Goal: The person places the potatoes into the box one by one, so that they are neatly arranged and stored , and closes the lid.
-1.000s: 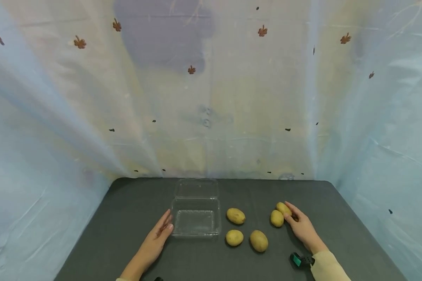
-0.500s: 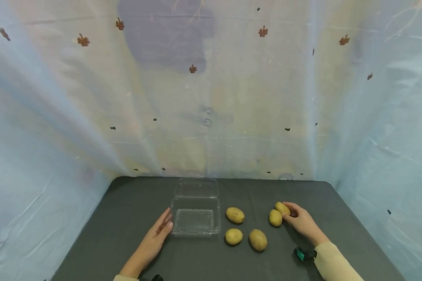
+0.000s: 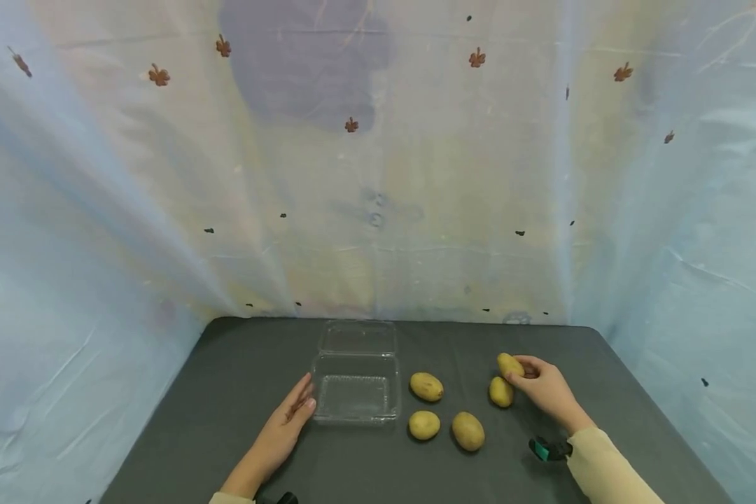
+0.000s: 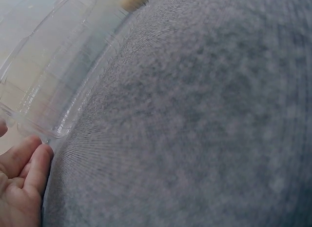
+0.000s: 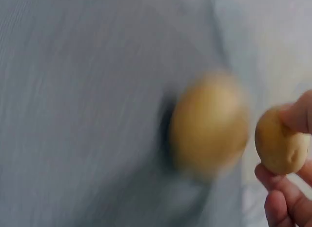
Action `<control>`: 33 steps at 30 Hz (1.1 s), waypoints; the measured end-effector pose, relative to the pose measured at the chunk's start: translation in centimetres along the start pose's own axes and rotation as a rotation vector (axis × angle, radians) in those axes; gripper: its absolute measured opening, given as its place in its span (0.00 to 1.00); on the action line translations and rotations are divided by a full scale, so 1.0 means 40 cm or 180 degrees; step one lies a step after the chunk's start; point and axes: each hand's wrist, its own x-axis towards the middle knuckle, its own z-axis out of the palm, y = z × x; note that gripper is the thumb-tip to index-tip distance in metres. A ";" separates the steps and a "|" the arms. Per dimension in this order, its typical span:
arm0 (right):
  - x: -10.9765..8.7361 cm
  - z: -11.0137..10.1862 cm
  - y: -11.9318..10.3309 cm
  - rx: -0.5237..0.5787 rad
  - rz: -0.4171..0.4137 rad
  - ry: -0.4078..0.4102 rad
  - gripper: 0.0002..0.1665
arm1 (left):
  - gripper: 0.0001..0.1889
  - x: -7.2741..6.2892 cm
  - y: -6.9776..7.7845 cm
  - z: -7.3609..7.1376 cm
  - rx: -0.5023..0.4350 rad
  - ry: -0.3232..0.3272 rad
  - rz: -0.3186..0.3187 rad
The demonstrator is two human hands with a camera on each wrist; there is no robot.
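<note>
My right hand (image 3: 549,386) pinches a small yellow potato (image 3: 509,365) between thumb and fingers; the right wrist view shows this potato (image 5: 279,143) up off the table. Just below it in the head view lies another potato (image 3: 500,393), blurred in the right wrist view. At the left side of a clear plastic box (image 3: 356,420) is my left hand (image 3: 281,428), its fingers nearly straight and at the box's wall. The box's hinged lid (image 3: 358,339) lies folded back. Between box and right hand lie an oval potato (image 3: 426,387), a rounder potato (image 3: 424,425) and a larger brownish potato (image 3: 468,431).
The dark grey table (image 3: 227,371) has rounded far corners. A pale printed curtain (image 3: 441,210) hangs right behind its far edge and along both sides. A black wrist device (image 3: 549,449) with a green patch sits at my right cuff.
My right hand has raised its potato slightly, up and away from the one beside it. The left hand stays by the box. The head view has shifted a little.
</note>
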 end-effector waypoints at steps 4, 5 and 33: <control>-0.001 0.028 -0.095 0.0157 -0.0042 0.0092 0.40 | 0.31 0.003 0.005 0.000 0.0040 0.0012 0.0037; 0.000 0.041 -0.117 0.0201 -0.0047 0.0112 0.40 | 0.31 0.003 0.007 0.000 0.0049 0.0013 0.0044; -0.037 0.399 -0.391 0.0166 -0.1031 0.0084 0.26 | 0.32 -0.006 0.012 0.002 -0.0023 -0.0062 -0.0018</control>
